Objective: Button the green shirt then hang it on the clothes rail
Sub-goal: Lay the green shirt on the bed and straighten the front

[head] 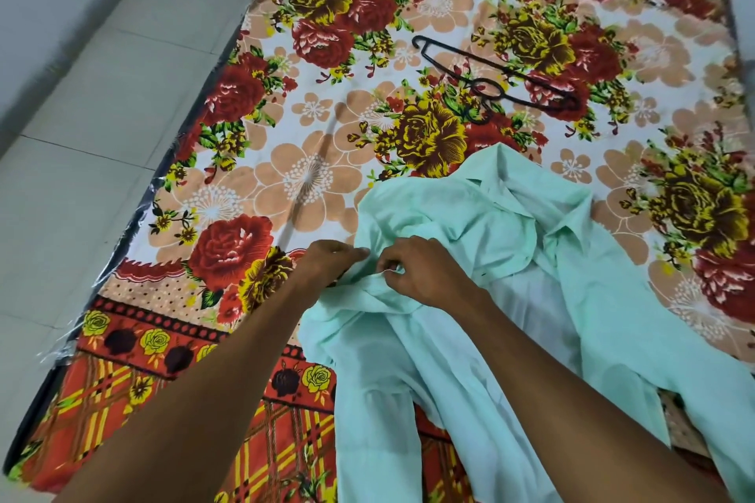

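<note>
**Two hands work at a green shirt spread on a flowered bed**

One pale green shirt (510, 298) lies open and rumpled on a bed covered by a bright floral bedspread (286, 114), collar away from the viewer, its front panels spread apart so the lighter inside shows. The left hand (327, 261) pinches a fold of the shirt's edge near the chest. The right hand (421, 270) is curled beside it, fingertips clamped on the same strip of cloth; something small and white sits at the fingertips, perhaps a button, too small to be sure. The two hands are almost touching.

Judging by the open front, buttoning has barely begun, and no fastened button can be made out. One black hanger (490, 82) lies bare on the bedspread beyond the collar, well apart from the hands. Threading the hanger and hanging the shirt remain. No clothes rail is in view. Pale floor tiles (102, 114) lie to the left.
</note>
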